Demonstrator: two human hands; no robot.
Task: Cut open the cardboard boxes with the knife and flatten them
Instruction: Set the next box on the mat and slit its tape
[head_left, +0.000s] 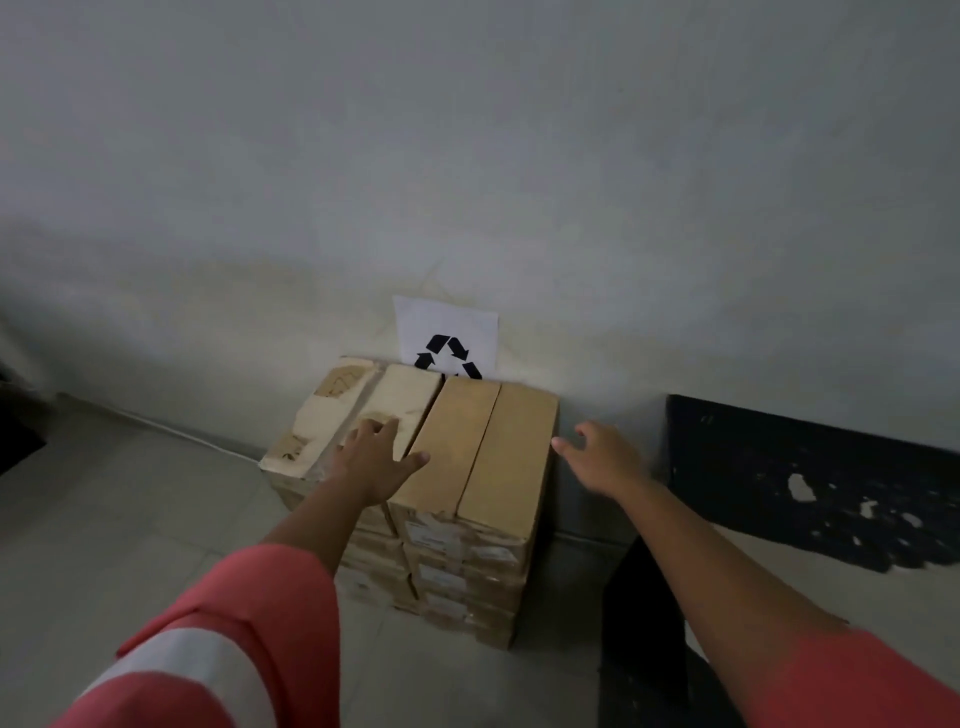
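Note:
A stack of brown cardboard boxes (483, 447) stands on the floor against the wall, several layers high, with torn pale paper on the top left box (332, 410). My left hand (376, 457) lies over the top of the stack with fingers spread, touching the top boxes. My right hand (602, 457) hovers just right of the stack's top right edge, fingers relaxed and empty. No knife is in view.
A white sheet with a black recycling symbol (447, 338) is fixed to the wall behind the stack. A black patch with flaked paint (810, 478) runs along the wall base at right. A dark object (639, 613) stands on the tiled floor (130, 519) beside the boxes.

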